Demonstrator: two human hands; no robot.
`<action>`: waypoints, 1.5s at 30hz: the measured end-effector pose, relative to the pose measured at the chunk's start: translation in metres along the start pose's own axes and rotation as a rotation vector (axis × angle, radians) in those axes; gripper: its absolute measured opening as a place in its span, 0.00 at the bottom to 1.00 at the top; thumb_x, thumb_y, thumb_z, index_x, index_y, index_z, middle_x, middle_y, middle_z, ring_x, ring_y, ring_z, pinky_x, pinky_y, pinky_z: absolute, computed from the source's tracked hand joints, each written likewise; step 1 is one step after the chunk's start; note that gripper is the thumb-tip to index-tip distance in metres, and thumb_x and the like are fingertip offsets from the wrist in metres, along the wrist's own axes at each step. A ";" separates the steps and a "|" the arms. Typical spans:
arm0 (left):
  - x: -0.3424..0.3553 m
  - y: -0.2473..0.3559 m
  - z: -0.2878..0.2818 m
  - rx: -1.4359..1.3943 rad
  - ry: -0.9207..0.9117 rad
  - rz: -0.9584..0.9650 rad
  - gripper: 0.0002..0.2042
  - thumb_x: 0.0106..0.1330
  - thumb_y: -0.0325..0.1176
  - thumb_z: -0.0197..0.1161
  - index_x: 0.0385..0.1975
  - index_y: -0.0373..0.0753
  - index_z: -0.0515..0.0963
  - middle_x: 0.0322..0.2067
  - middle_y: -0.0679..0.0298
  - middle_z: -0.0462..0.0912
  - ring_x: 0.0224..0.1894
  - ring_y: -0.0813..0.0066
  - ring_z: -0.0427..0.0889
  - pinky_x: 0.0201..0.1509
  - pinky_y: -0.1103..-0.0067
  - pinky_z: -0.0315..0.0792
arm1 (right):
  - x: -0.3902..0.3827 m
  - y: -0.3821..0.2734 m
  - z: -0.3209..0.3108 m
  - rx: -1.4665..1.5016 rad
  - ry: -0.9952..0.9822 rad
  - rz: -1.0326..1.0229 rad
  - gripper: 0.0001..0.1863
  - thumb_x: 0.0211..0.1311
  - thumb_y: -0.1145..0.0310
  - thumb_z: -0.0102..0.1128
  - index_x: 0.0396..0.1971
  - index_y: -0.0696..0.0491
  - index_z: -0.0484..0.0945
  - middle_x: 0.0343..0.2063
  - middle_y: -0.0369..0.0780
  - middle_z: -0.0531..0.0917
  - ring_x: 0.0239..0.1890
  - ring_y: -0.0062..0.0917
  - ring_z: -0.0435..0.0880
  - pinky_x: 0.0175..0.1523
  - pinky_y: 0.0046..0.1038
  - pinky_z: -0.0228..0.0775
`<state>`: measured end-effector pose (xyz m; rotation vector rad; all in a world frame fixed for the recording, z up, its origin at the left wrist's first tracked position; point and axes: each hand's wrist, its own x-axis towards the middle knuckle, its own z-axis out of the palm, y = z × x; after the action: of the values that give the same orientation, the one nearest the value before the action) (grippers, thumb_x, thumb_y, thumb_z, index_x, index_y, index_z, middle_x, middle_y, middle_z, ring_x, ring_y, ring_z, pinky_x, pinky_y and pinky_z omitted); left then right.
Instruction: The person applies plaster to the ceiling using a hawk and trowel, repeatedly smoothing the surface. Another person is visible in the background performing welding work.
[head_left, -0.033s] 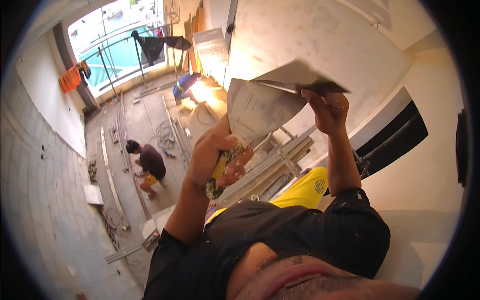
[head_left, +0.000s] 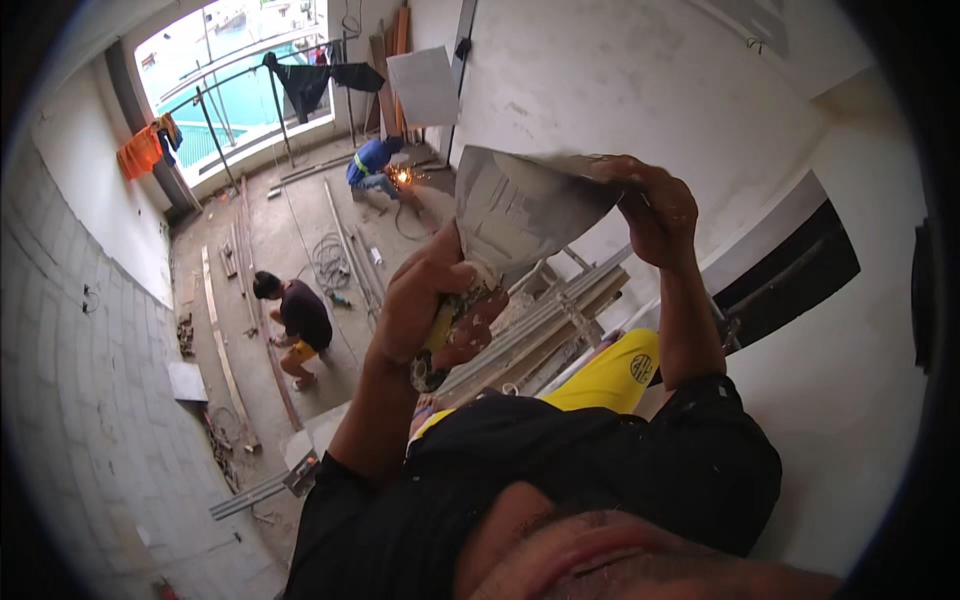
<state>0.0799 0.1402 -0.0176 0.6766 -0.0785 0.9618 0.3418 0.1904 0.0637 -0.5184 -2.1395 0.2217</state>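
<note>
My left hand (head_left: 425,305) is closed round the plaster-spotted yellow handle (head_left: 440,335) of a wide metal scraper, whose pale, smeared blade (head_left: 510,215) is raised in front of me. My right hand (head_left: 662,215) is closed at the blade's right end, gripping a second flat piece of metal (head_left: 585,172), blurred, which lies along the top of the wide blade. Its exact outline is hard to make out.
One worker (head_left: 305,320) crouches among long boards (head_left: 222,330); another in blue (head_left: 372,165) crouches by sparks (head_left: 403,176). Below my hands are stacked metal bars (head_left: 570,315). A railing hung with cloths (head_left: 140,155) crosses the window. A dark opening (head_left: 790,280) is at right.
The flat metal in my right hand has swung down from a tilt above the scraper to lie along its blade. The bright glare by the worker in blue has shrunk to small sparks.
</note>
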 end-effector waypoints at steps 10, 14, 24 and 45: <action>0.011 -0.001 -0.017 0.176 0.068 0.023 0.38 0.58 0.27 0.47 0.74 0.41 0.49 0.38 0.48 0.76 0.15 0.79 0.68 0.10 0.84 0.66 | -0.006 0.058 -0.025 -0.466 -0.152 -0.234 0.24 0.55 0.84 0.62 0.52 0.48 0.80 0.49 0.35 0.86 0.55 0.34 0.83 0.59 0.33 0.77; 0.012 -0.001 -0.013 0.259 0.104 0.062 0.38 0.58 0.26 0.47 0.74 0.39 0.47 0.39 0.49 0.76 0.16 0.79 0.69 0.10 0.84 0.66 | -0.010 0.063 -0.036 -0.650 -0.163 -0.231 0.24 0.55 0.83 0.62 0.52 0.47 0.80 0.52 0.34 0.85 0.57 0.33 0.82 0.59 0.33 0.76; 0.022 0.003 -0.033 0.596 0.218 0.364 0.29 0.68 0.23 0.48 0.69 0.36 0.53 0.34 0.58 0.77 0.21 0.80 0.72 0.19 0.82 0.71 | -0.013 0.064 -0.061 -0.607 0.264 0.051 0.13 0.64 0.79 0.60 0.48 0.54 0.81 0.42 0.36 0.88 0.43 0.23 0.86 0.47 0.27 0.77; 0.062 0.058 0.000 2.100 0.237 0.904 0.31 0.64 0.15 0.49 0.71 0.36 0.61 0.69 0.46 0.64 0.71 0.48 0.65 0.71 0.63 0.61 | 0.020 -0.044 0.036 1.086 0.574 0.540 0.14 0.68 0.73 0.56 0.50 0.64 0.74 0.31 0.42 0.84 0.20 0.22 0.81 0.20 0.23 0.71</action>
<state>0.0713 0.2075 0.0326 2.5520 1.0863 1.8109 0.2897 0.1611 0.0725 -0.4045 -1.0405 1.2687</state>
